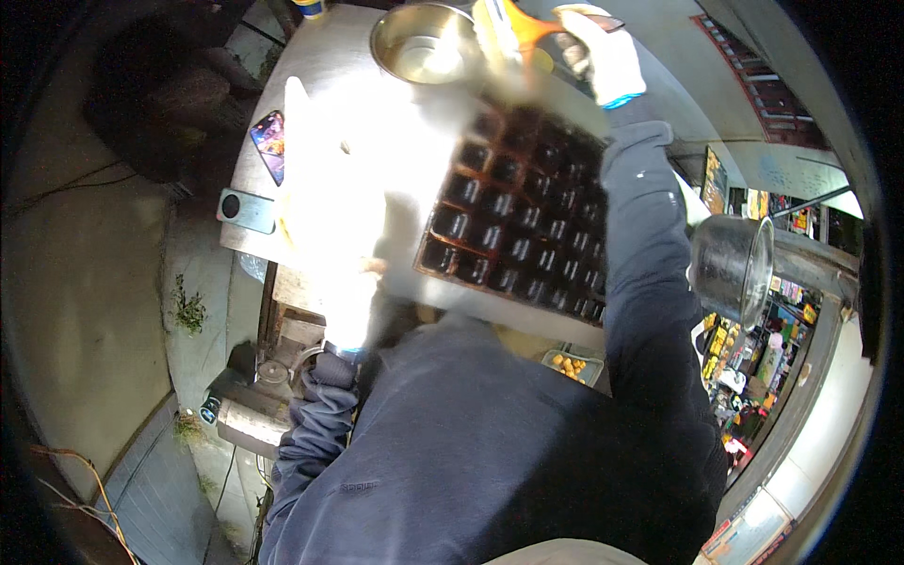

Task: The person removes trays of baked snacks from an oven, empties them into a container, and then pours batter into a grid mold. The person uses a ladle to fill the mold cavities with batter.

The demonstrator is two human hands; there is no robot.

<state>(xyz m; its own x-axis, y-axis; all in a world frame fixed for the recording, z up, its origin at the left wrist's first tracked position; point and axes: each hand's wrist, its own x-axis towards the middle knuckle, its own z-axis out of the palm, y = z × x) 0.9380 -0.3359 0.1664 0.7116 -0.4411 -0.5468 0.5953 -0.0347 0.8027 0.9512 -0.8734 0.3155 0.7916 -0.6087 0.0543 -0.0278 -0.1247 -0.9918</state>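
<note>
My right hand (609,60), in a white glove with a blue cuff edge, grips the orange handle of a brush (528,30). The brush's pale head is beside the rim of a metal pot (381,60) holding a pale liquid. Below the brush lies a dark mould pan (519,219) with rows of square, shiny cavities, under my right forearm. My left hand (353,307), also in a white glove, is by the pan's left side at the worktop's near edge. Glare washes out its fingers, so its grip cannot be made out.
On the left of the metal worktop (318,42) are a lit phone (268,145) and a grey-green device with a round black spot (247,210). A tray of small golden pieces (571,367) sits close to my body. A large glass-like pot (731,268) stands right of my arm.
</note>
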